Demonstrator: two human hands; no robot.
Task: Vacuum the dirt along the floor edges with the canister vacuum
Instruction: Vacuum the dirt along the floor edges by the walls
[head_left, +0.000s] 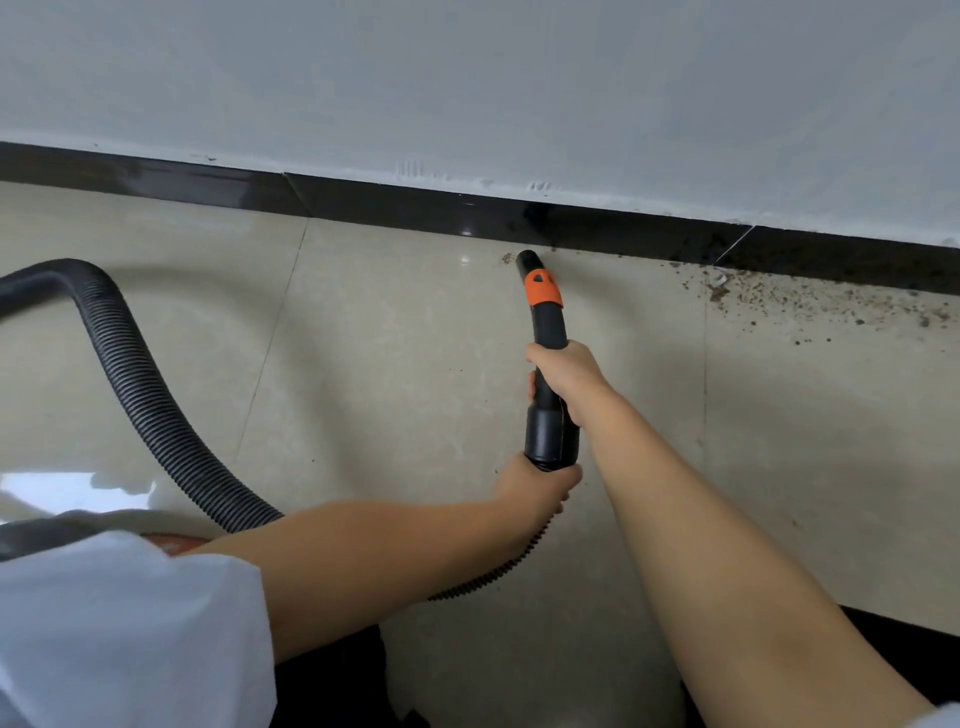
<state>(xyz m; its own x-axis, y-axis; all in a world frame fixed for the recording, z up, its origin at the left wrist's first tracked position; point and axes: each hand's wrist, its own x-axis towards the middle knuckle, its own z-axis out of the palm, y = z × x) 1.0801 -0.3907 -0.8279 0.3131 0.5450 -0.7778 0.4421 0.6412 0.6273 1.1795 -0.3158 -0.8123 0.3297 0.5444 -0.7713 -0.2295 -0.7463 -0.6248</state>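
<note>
Nearest to us is a white sleeve (119, 623) at about 7 o'clock, with our two bare forearms reaching out from it and from 5 o'clock toward the middle of the view. Our right hand (563, 376) wraps its fingers round the black wand (548, 332) of the vacuum, roughly at its midpoint; our left hand (537, 483) grips the ribbed hose (140, 374) just behind the wand's thick rear collar — both hands are closed firmly on the tool. From the left hand the hose drops under our left forearm, reappears at 9 o'clock and loops up in a high arch toward the left edge. An orange band (542, 288) rings the wand near its tip, and the nozzle mouth (527, 258) sits just above centre, at 12 o'clock, close to the black baseboard (415, 205) that runs slantwise below the pale wall (467, 78). A small brown speck lies just beside the nozzle — the bulk of the dirt (810, 301) is scattered at 2 o'clock, along the baseboard on the beige floor tiles (389, 364). Whether the nozzle touches the floor we cannot tell.
</note>
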